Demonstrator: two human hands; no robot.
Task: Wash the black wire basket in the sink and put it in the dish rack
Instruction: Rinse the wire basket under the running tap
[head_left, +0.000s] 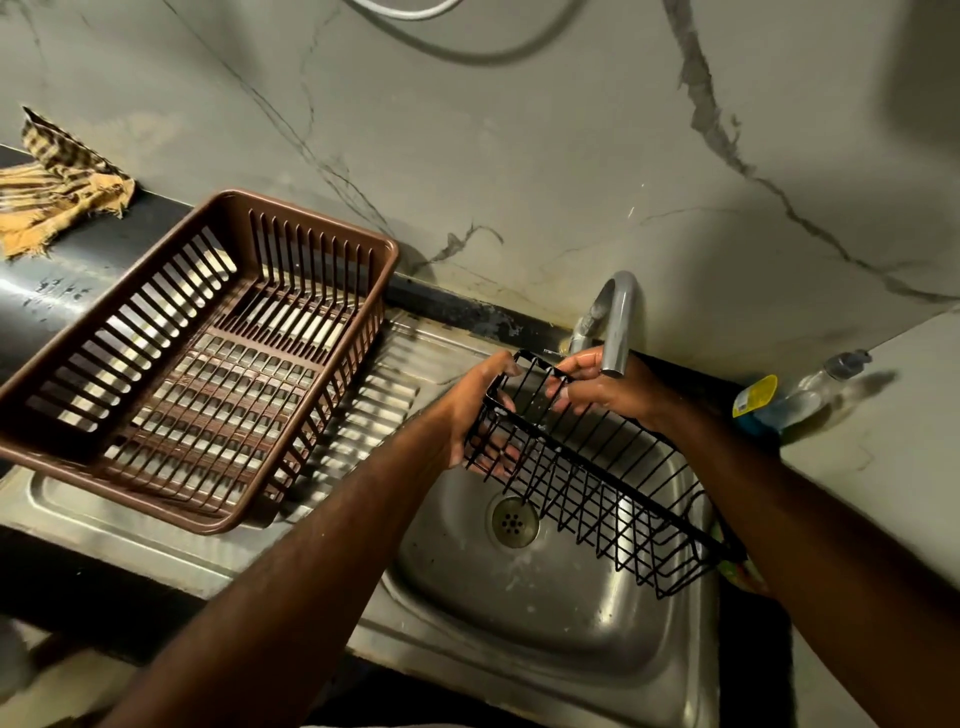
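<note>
A long black wire basket (613, 488) hangs tilted over the steel sink (561, 613), its far end under the grey tap (618, 322). My left hand (478, 410) grips the basket's far left corner, fingers wrapped under the wires. My right hand (597, 384) pinches the top rim of the same end, just below the spout. No running water is visible. The brown plastic dish rack (208, 358) sits on the drainboard to the left, with nothing in it.
A checked yellow cloth (57, 192) lies on the dark counter at far left. A clear bottle (810, 395) with a yellow label lies on the right counter by the sink. The marble wall stands close behind the tap. The drain (514, 522) is uncovered.
</note>
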